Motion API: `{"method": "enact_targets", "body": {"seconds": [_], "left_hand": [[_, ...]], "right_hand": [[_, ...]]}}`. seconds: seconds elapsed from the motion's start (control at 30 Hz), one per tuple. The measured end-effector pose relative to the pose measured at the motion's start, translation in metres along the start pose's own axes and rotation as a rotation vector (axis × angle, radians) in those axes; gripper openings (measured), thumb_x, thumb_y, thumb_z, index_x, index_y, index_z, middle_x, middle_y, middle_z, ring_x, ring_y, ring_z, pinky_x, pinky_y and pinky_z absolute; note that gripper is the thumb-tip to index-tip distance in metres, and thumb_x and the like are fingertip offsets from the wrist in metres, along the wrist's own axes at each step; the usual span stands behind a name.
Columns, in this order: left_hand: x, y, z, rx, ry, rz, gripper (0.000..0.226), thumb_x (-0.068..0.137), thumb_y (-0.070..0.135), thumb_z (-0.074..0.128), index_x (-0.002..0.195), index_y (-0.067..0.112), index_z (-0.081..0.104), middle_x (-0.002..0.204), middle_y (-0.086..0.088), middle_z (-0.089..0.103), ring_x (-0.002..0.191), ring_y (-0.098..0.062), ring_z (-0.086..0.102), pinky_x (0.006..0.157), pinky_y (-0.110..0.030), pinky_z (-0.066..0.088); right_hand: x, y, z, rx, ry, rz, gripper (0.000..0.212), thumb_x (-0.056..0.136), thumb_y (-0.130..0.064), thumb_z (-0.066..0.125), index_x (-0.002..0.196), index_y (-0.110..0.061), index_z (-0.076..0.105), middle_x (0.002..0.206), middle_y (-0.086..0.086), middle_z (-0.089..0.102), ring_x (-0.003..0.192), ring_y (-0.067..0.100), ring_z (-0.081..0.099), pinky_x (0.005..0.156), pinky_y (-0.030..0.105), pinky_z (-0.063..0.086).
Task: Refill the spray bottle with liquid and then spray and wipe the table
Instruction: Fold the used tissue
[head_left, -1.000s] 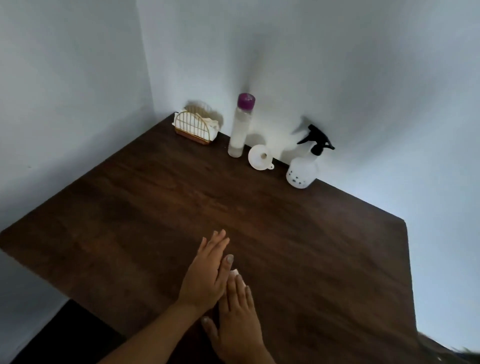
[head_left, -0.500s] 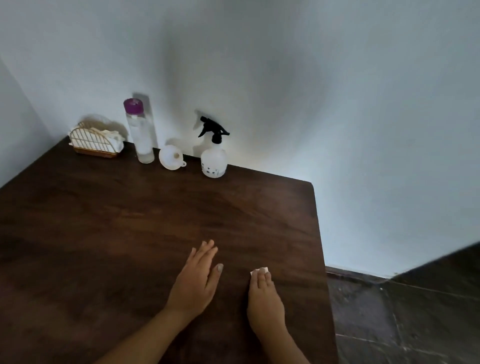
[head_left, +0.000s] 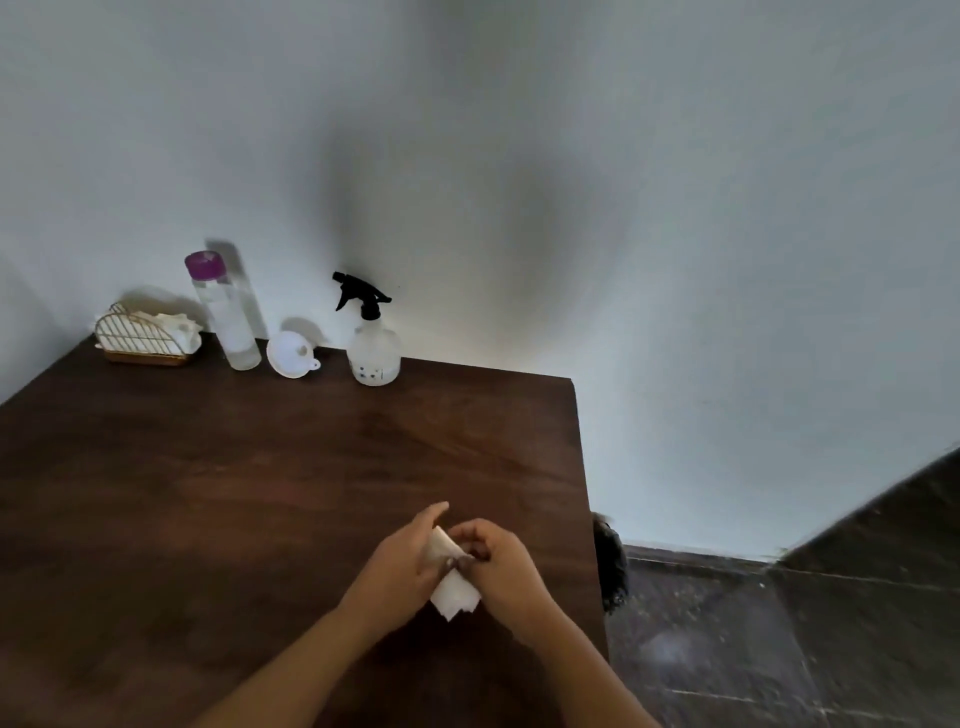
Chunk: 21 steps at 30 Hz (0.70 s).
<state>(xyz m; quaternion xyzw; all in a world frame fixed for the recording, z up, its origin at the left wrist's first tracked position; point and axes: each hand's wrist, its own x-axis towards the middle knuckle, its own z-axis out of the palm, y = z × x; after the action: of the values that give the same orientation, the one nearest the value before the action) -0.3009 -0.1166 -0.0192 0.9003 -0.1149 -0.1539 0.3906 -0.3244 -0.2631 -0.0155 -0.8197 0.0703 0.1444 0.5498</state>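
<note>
Near the front right of the dark wooden table (head_left: 208, 493), both hands hold a white tissue (head_left: 452, 592) between them. My left hand (head_left: 400, 561) pinches its left side, and my right hand (head_left: 498, 558) grips it with curled fingers. The tissue's lower corner hangs free below the hands. At the back by the wall stand a clear spray bottle (head_left: 374, 348) with a black trigger head, a white funnel (head_left: 291, 353) lying on its side, and a tall clear bottle (head_left: 226, 312) with a purple cap.
A gold wire holder with tissues (head_left: 145, 338) sits in the back left corner. The table's right edge runs close to my right hand, with dark floor (head_left: 779, 649) beyond. A dark fuzzy object (head_left: 610, 561) hangs beside that edge.
Both hands lay flat on the table before, the right pressing the tissue. Now they have lifted and come together, holding the tissue between them. The view has swung rightward.
</note>
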Motion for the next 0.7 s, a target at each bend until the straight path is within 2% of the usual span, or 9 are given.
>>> {"method": "enact_targets", "body": {"seconds": [0.07, 0.17, 0.23, 0.3, 0.4, 0.5, 0.6, 0.7], "left_hand": [[0.006, 0.016, 0.005, -0.008, 0.069, 0.025, 0.051, 0.087, 0.024, 0.059, 0.135, 0.025, 0.039, 0.126, 0.003, 0.054, 0.112, -0.009, 0.053, 0.092, -0.025, 0.045], [0.012, 0.04, 0.013, 0.034, 0.173, 0.081, 0.022, 0.083, 0.023, 0.064, 0.103, 0.023, 0.056, 0.099, 0.004, 0.063, 0.09, -0.009, 0.059, 0.075, -0.023, 0.048], [0.015, 0.053, 0.019, -0.012, 0.189, 0.069, 0.013, 0.08, 0.023, 0.067, 0.084, 0.021, 0.055, 0.081, 0.006, 0.062, 0.076, -0.008, 0.059, 0.063, -0.021, 0.047], [0.019, 0.066, 0.025, -0.042, 0.188, 0.087, 0.018, 0.08, 0.019, 0.067, 0.072, 0.02, 0.05, 0.069, 0.008, 0.057, 0.066, -0.006, 0.054, 0.053, -0.012, 0.039], [0.024, 0.086, 0.036, -0.09, 0.146, 0.128, 0.016, 0.084, 0.013, 0.063, 0.074, 0.02, 0.052, 0.072, 0.011, 0.055, 0.069, -0.008, 0.053, 0.054, -0.008, 0.039], [0.023, 0.106, 0.05, -0.075, 0.049, 0.217, 0.014, 0.084, 0.009, 0.061, 0.089, 0.021, 0.056, 0.081, 0.012, 0.057, 0.077, -0.005, 0.055, 0.064, -0.016, 0.047], [0.025, 0.122, 0.063, -0.026, 0.056, 0.311, 0.021, 0.078, 0.0, 0.059, 0.093, 0.015, 0.059, 0.086, 0.005, 0.057, 0.08, -0.011, 0.055, 0.069, -0.024, 0.049], [0.032, 0.136, 0.073, -0.018, 0.111, 0.301, 0.02, 0.078, 0.004, 0.063, 0.093, 0.017, 0.061, 0.086, 0.002, 0.059, 0.08, -0.014, 0.057, 0.07, -0.028, 0.05]], "right_hand": [[-0.001, 0.001, -0.016, -0.002, 0.089, -0.022, 0.019, 0.083, -0.011, 0.062, 0.094, -0.027, 0.063, 0.088, -0.008, 0.066, 0.077, 0.002, 0.061, 0.063, 0.015, 0.048], [-0.011, 0.008, -0.039, -0.012, 0.25, 0.016, 0.014, 0.08, -0.017, 0.07, 0.088, -0.026, 0.063, 0.081, -0.007, 0.065, 0.074, 0.005, 0.06, 0.061, 0.018, 0.05], [-0.018, 0.012, -0.05, -0.004, 0.298, 0.045, 0.015, 0.076, -0.018, 0.073, 0.086, -0.024, 0.065, 0.08, -0.004, 0.067, 0.074, 0.009, 0.063, 0.064, 0.026, 0.056], [-0.029, 0.012, -0.062, -0.005, 0.347, 0.039, 0.021, 0.073, -0.014, 0.075, 0.089, -0.023, 0.065, 0.085, -0.003, 0.069, 0.078, 0.01, 0.064, 0.073, 0.03, 0.057], [-0.045, 0.01, -0.08, -0.017, 0.459, 0.064, 0.032, 0.07, -0.009, 0.078, 0.098, -0.02, 0.065, 0.092, -0.003, 0.068, 0.083, 0.011, 0.063, 0.078, 0.024, 0.053], [-0.064, 0.013, -0.098, -0.01, 0.607, 0.097, 0.032, 0.074, -0.013, 0.077, 0.104, -0.017, 0.064, 0.09, -0.006, 0.064, 0.083, 0.009, 0.063, 0.072, 0.012, 0.049], [-0.073, 0.018, -0.116, -0.038, 0.695, 0.083, 0.027, 0.077, -0.015, 0.073, 0.1, -0.021, 0.061, 0.08, -0.009, 0.061, 0.075, 0.008, 0.061, 0.066, 0.012, 0.048], [-0.074, 0.025, -0.132, -0.091, 0.694, 0.044, 0.022, 0.079, -0.014, 0.069, 0.092, -0.025, 0.055, 0.075, -0.008, 0.06, 0.071, 0.01, 0.061, 0.062, 0.016, 0.048]]}}
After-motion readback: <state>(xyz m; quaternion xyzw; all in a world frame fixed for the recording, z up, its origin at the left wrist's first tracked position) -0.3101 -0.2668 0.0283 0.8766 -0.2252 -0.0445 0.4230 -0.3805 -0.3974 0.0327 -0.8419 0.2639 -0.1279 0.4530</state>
